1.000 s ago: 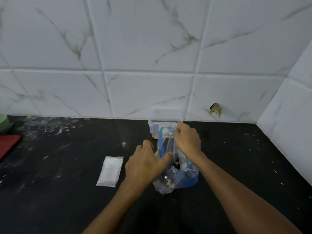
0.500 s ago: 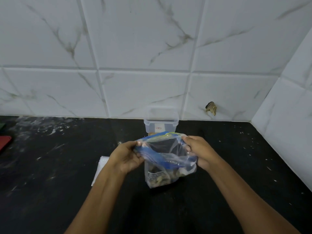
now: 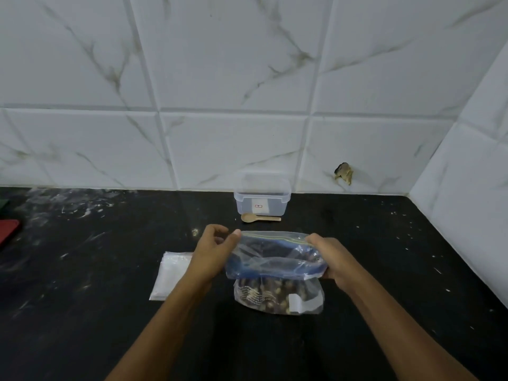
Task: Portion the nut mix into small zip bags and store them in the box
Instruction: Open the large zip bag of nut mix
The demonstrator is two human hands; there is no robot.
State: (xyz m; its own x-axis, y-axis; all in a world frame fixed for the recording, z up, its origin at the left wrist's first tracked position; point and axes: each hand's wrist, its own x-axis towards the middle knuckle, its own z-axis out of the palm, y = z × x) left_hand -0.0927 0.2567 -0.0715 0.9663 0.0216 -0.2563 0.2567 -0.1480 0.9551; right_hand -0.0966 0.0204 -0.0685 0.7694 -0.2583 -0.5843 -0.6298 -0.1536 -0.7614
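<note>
Head camera view, looking down at your two forearms over a black speckled stone tabletop (image 3: 384, 270) set against white marble-look wall tiles. Your left hand (image 3: 213, 250) pinches the left end of the mouth of a large clear zip bag with a blue and green seal strip (image 3: 275, 259), and your right hand (image 3: 328, 257) grips its right end, fingers curled around the plastic. Between them the mouth is pulled wide open. The bag stands on the tabletop, and the brown nut mix (image 3: 264, 294) sits in its lower part.

Just left of your left forearm lies a flat stack of small clear zip bags (image 3: 170, 273), partly hidden by the arm. Farther back, against the wall, stands a small clear plastic storage box (image 3: 262, 199) with no lid on it that can be made out. A small wooden spoon (image 3: 258, 218) lies on the tabletop just in front of the box.

You appear to be at the opening step: the big bag is spread, and nothing looks portioned yet. Next you would likely need to free one hand for the spoon or a small bag while the other keeps the big bag upright so it does not slump and spill.
</note>
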